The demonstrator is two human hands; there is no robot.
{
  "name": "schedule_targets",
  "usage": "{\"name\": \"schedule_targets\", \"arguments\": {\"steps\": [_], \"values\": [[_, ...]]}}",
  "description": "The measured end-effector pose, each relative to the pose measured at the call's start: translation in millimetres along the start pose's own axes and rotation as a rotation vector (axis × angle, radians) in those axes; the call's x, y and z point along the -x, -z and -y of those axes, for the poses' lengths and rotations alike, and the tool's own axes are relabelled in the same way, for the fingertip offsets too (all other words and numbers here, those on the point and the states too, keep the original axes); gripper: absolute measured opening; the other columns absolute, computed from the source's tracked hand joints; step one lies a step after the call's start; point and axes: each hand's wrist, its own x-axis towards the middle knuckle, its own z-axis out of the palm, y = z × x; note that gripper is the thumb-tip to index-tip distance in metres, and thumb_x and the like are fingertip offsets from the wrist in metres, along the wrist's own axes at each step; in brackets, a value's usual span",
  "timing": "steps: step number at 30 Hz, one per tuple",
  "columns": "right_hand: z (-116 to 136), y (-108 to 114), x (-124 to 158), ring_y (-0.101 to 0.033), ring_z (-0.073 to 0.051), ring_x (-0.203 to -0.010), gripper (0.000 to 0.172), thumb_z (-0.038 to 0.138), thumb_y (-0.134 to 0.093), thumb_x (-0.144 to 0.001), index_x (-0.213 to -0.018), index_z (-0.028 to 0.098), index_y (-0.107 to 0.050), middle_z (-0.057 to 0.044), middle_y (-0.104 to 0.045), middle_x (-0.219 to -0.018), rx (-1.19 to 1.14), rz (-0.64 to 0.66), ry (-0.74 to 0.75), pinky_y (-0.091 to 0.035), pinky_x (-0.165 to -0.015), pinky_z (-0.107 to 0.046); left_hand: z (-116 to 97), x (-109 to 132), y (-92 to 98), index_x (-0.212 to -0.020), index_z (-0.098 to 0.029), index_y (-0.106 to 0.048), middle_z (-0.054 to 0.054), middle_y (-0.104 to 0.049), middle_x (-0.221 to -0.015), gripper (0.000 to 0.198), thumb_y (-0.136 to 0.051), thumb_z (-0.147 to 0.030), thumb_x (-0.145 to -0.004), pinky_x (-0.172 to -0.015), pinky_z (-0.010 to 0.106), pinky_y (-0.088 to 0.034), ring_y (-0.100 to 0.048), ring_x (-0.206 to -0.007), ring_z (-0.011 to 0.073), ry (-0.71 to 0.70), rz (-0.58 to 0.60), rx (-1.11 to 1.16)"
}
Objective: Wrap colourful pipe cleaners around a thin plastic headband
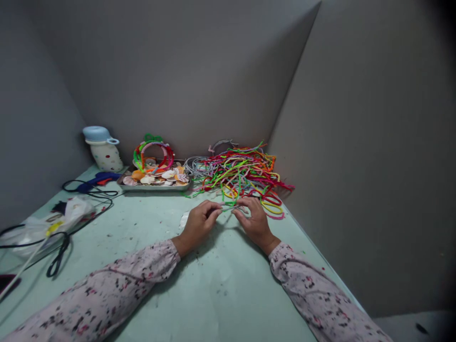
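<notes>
Craft stems (231,204), green and pale, spanning the gap between my hands just above the table (213,294), in front of the heap of coloured stems (249,166). My left hand (199,222) pinches one side between thumb and fingers; my right hand (256,222) pinches the other. I judge them light, flexible and slightly springy, with little slip; fingertip holds near the crossing strands should suit best.
</notes>
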Motion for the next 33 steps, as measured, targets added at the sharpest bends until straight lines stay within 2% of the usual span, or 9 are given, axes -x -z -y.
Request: {"name": "schedule_targets", "arguments": {"steps": [3,6,12,15,18,22,25,27,33], "values": [[-2.1,-2.1,1.0,-0.056,-0.023,-0.095,0.026,0.026,-0.062,-0.084,-0.108,0.020,-0.055,-0.007,-0.061,-0.100,0.015,-0.031,-0.058,-0.046,-0.085,-0.040,1.2,-0.5,-0.7,-0.093,-0.017,-0.065,0.004,-0.064,-0.087,0.021,-0.053,-0.032,-0.087,-0.060,0.022,-0.046,-0.057,-0.068,0.0122,0.067,-0.020,0.078],[-4.7,-2.9,1.2,-0.056,-0.022,-0.094,0.022,0.023,-0.059,-0.086,-0.107,0.020,-0.054,-0.007,-0.061,-0.100,0.033,-0.068,-0.113,-0.046,-0.085,-0.040,0.5,-1.0,-1.1,-0.092,-0.016,-0.065,0.004,-0.064,-0.086,0.022,-0.054,-0.034,-0.085,-0.057,0.021,-0.046,-0.056,-0.065,0.0115,0.126,-0.026,0.144],[-0.5,2.9,-0.8,-0.054,-0.022,-0.095,0.015,0.022,-0.060,-0.084,-0.098,0.020,-0.054,-0.007,-0.057,-0.096,0.024,-0.254,-0.116,-0.046,-0.085,-0.041,0.1,-3.3,-0.2,-0.091,-0.016,-0.063,0.000,-0.061,-0.076,0.021,-0.055,-0.034,-0.084,-0.054,0.021,-0.044,-0.053,-0.057,0.0096,0.155,-0.091,0.165],[3.4,1.8,1.3,-0.056,-0.020,-0.091,0.009,0.018,-0.056,-0.086,-0.095,0.021,-0.057,-0.006,-0.058,-0.092,-0.067,-0.076,-0.048,-0.049,-0.081,-0.037,-0.2,-4.5,0.5,-0.091,-0.016,-0.062,0.000,-0.060,-0.074,0.021,-0.056,-0.034,-0.083,-0.053,0.020,-0.043,-0.053,-0.056,0.0097,0.170,-0.104,0.171],[5.2,-3.1,4.3,-0.057,-0.020,-0.095,0.024,0.018,-0.054,-0.087,-0.110,0.022,-0.056,-0.008,-0.058,-0.106,-0.144,0.168,-0.021,-0.051,-0.082,-0.036,-1.4,-4.2,0.6,-0.092,-0.016,-0.061,-0.001,-0.059,-0.074,0.021,-0.055,-0.035,-0.084,-0.053,0.020,-0.042,-0.053,-0.056,0.0093,0.169,-0.100,0.176],[4.1,-8.5,7.1,-0.058,-0.020,-0.098,0.047,0.017,-0.056,-0.086,-0.131,0.023,-0.045,-0.011,-0.051,-0.127,-0.191,0.341,-0.047,-0.052,-0.085,-0.037,-3.1,-1.2,0.1,-0.092,-0.016,-0.062,0.000,-0.060,-0.075,0.021,-0.054,-0.034,-0.086,-0.053,0.020,-0.042,-0.052,-0.057,0.0089,0.136,-0.066,0.145],[1.1,-10.4,9.1,-0.057,-0.021,-0.105,0.050,0.018,-0.056,-0.085,-0.133,0.023,-0.043,-0.012,-0.048,-0.133,-0.185,0.388,-0.029,-0.050,-0.090,-0.039,-4.0,1.1,-0.5,-0.092,-0.017,-0.063,0.001,-0.061,-0.080,0.020,-0.054,-0.034,-0.086,-0.057,0.021,-0.043,-0.054,-0.062,0.0095,0.089,-0.042,0.100],[-1.4,-11.4,10.5,-0.056,-0.023,-0.107,0.046,0.020,-0.058,-0.085,-0.129,0.022,-0.047,-0.012,-0.053,-0.129,-0.151,0.408,-0.010,-0.049,-0.091,-0.041,-3.9,1.7,-0.9,-0.092,-0.017,-0.063,0.002,-0.061,-0.081,0.019,-0.054,-0.033,-0.087,-0.060,0.021,-0.043,-0.054,-0.064,0.0099,0.061,-0.038,0.072],[-0.8,-9.2,9.7,-0.060,-0.020,-0.087,0.031,0.019,-0.058,-0.084,-0.115,0.019,-0.058,-0.009,-0.062,-0.102,-0.034,0.335,-0.030,-0.052,-0.081,-0.037,-0.6,0.0,-2.0,-0.091,-0.017,-0.062,0.001,-0.059,-0.077,0.018,-0.053,-0.032,-0.087,-0.059,0.022,-0.043,-0.053,-0.063,0.0099,0.058,-0.082,0.083]]}}
